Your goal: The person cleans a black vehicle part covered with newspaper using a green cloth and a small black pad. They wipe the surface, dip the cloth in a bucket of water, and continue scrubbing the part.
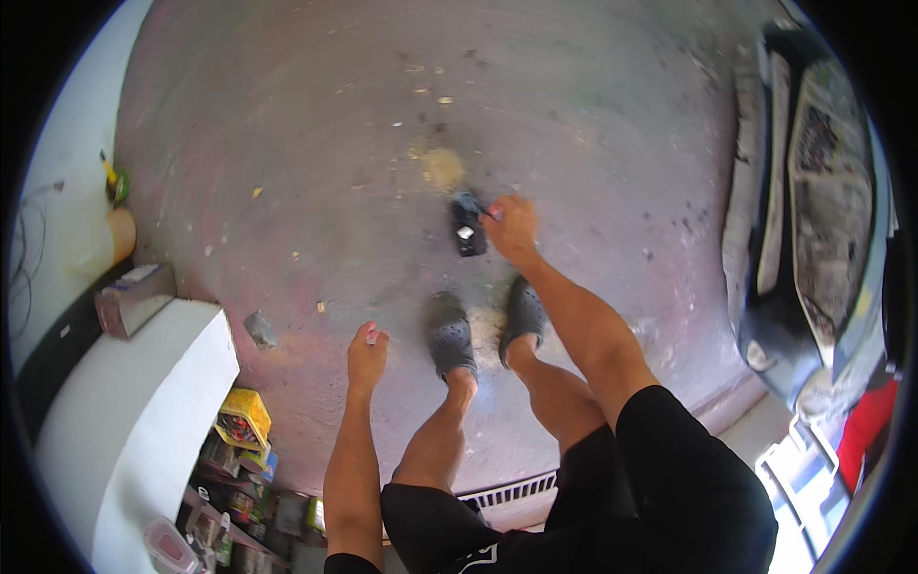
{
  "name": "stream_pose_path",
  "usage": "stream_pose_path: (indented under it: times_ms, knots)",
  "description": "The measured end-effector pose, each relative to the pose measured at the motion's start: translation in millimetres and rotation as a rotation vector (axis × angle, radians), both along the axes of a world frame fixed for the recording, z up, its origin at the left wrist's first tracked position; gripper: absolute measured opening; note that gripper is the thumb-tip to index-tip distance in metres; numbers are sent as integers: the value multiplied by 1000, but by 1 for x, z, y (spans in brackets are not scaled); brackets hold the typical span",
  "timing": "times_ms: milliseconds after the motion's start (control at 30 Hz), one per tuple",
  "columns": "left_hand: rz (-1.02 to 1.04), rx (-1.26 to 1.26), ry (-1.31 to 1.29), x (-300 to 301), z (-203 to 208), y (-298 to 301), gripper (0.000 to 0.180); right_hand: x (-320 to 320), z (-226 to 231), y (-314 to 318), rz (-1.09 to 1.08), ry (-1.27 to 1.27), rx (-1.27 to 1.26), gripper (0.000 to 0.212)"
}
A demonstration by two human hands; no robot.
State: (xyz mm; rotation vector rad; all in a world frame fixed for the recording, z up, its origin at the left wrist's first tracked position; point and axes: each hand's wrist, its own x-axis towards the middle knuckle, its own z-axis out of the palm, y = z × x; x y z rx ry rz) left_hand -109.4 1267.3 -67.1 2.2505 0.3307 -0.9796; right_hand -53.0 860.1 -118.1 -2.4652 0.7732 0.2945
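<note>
My right hand (513,230) is closed around a small dark tool with a blue-grey, brush-like end (466,202). Its exact kind is blurred. That end lies at the far edge of a black, flat rectangular object (469,239) on the floor, which has a small white patch on it. Lower and to the left, my left hand (367,354) hangs with its fingers curled in. A pale, pinkish spot shows at its fingertips, but I cannot make out whether anything is held there.
Yellowish powder (444,169) and crumbs lie on the worn floor (593,115). My feet wear grey clogs (451,346). A grey chunk (260,330), a white ledge (163,383), and a yellow container (244,418) are at left. Large worn panels (837,210) stand at right.
</note>
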Motion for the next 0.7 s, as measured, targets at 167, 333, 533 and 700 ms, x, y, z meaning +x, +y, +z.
stream_pose_path:
  times_ms: [167,333,533,700]
  knots:
    - [-152,-61,23,5,71,-61,55,-59,99,9,-577,-193,293,22]
    - [-219,-353,-136,-21,220,-197,71,-192,279,7,-610,-259,435,21]
    - [-1052,-586,231,-83,350,-289,77,-369,460,-19,-313,-222,503,25]
    - [-1258,-497,491,-219,442,-336,41,-511,547,-22,-647,-335,517,36]
